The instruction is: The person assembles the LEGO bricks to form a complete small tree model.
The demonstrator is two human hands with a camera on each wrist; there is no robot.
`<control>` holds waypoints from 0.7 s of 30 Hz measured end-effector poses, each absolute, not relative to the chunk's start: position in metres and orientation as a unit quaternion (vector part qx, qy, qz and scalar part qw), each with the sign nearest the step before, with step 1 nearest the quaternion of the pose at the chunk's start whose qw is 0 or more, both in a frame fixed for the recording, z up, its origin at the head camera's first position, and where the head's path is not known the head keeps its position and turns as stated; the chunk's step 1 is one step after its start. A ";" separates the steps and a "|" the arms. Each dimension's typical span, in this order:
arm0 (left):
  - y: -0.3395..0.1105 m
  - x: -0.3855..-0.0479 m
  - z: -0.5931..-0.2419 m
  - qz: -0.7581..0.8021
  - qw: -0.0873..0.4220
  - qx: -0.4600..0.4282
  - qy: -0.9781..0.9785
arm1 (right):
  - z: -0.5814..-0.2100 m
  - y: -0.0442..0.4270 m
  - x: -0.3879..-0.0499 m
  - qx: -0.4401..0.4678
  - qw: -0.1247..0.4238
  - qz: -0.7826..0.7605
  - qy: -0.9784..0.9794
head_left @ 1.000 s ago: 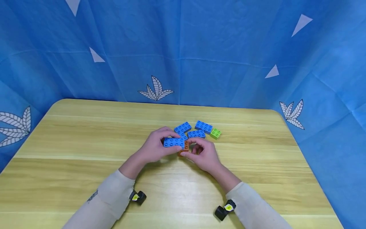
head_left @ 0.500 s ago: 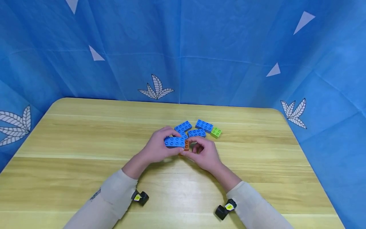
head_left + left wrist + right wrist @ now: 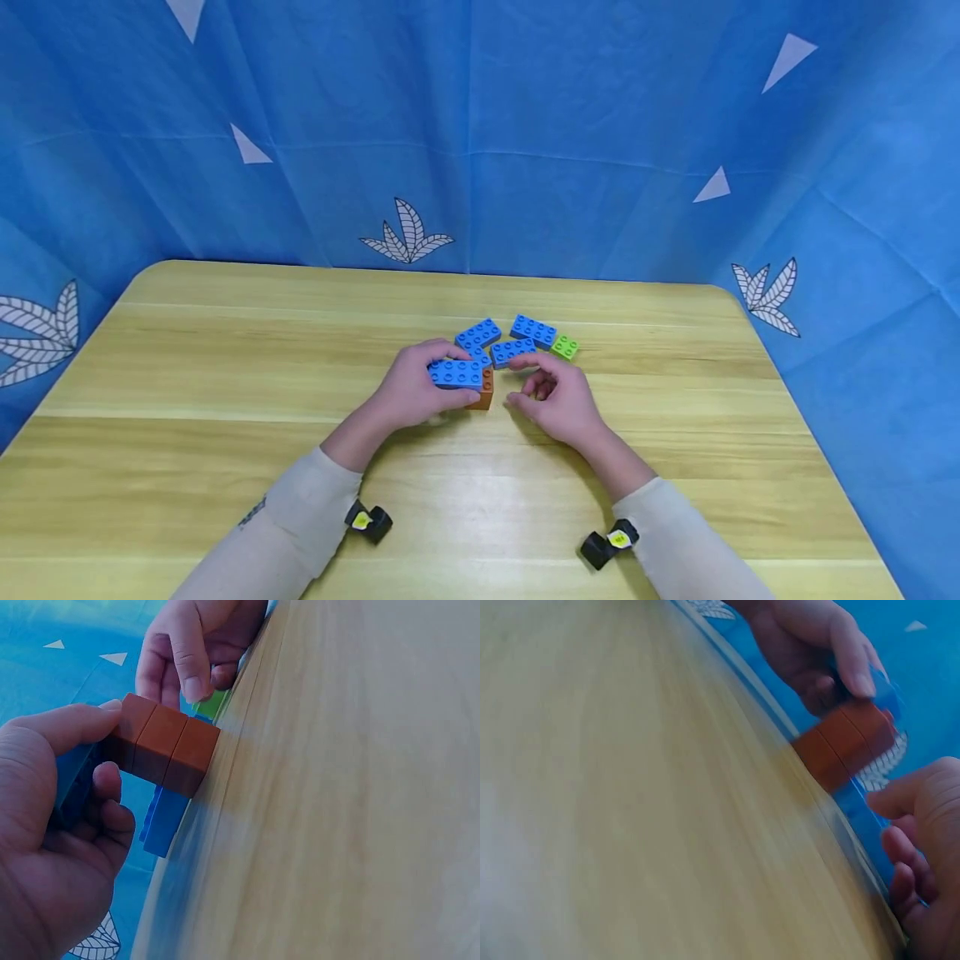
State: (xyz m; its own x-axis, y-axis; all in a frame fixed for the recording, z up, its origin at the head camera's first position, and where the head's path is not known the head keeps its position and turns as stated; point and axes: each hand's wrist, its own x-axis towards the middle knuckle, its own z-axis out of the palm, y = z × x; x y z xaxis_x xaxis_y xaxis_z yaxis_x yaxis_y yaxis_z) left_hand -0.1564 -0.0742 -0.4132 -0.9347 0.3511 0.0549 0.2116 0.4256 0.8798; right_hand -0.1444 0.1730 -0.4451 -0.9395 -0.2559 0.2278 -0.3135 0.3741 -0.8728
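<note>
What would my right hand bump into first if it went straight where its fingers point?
Your right hand would probably meet the brown stack first, across a gap. Depth is unclear, so it might brush the nearest blue brick on the table instead.

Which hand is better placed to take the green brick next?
Probably the right hand: it holds nothing and is nearer the green brick; the left hand grips a blue brick.

Light beige sleeves (image 3: 307, 492) carry black wrist cameras (image 3: 380, 526) with yellow labels (image 3: 362, 521).
</note>
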 end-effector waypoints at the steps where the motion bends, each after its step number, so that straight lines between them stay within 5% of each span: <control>1: -0.074 -0.156 -0.413 0.511 0.069 0.168 0.840 | -0.445 0.177 -0.145 0.162 0.041 0.536 -0.827; 8: -0.077 -0.155 -0.416 0.525 0.073 0.168 0.831 | -0.428 0.186 -0.148 0.145 0.110 0.508 -0.842; 21: -0.083 -0.153 -0.416 0.550 0.072 0.162 0.816 | -0.449 0.189 -0.165 0.160 0.096 0.445 -0.876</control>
